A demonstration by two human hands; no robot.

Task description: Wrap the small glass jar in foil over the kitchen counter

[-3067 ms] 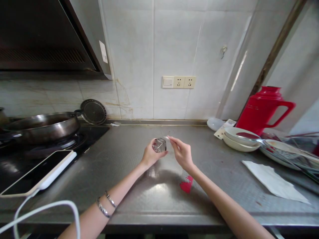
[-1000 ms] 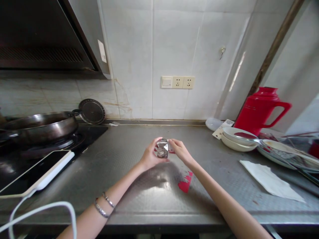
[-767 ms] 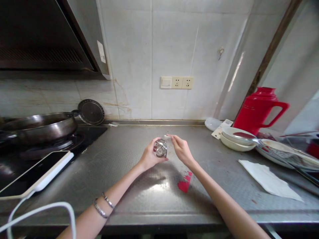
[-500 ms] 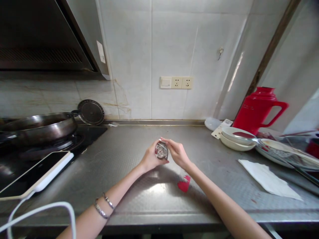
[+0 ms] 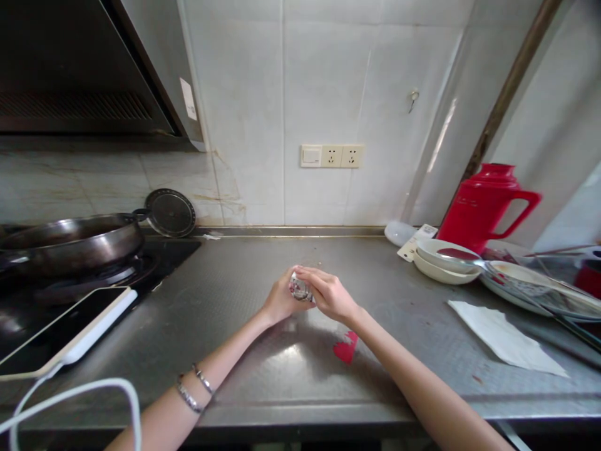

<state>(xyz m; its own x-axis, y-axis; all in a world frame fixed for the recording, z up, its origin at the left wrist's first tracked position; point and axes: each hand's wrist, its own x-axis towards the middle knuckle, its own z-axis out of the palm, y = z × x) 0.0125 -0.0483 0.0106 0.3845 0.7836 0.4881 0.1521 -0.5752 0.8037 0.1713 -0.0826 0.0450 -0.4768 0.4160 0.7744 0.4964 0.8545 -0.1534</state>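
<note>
My left hand [image 5: 280, 297] is wrapped round the side of a small, round, shiny clear-and-silver object [image 5: 300, 289] held above the counter. My right hand [image 5: 331, 291] curves over its right side and far rim, fingers together and resting on it. A patterned, glinting end faces me; my right fingers cover part of it, so its exact kind does not show. Beneath my right forearm, a torn red scrap [image 5: 345, 348] lies on the metal counter [image 5: 220, 294].
On the left, a phone [image 5: 61, 329] with a white cable lies beside a pan [image 5: 70, 244] on the stove. To the right are a white napkin [image 5: 504, 335], stacked bowls [image 5: 444, 269], a plate with utensils and a red thermos [image 5: 486, 203].
My right hand has shifted left and now covers more of the shiny object's end. My left hand keeps its hold, and the object looks slightly turned.
</note>
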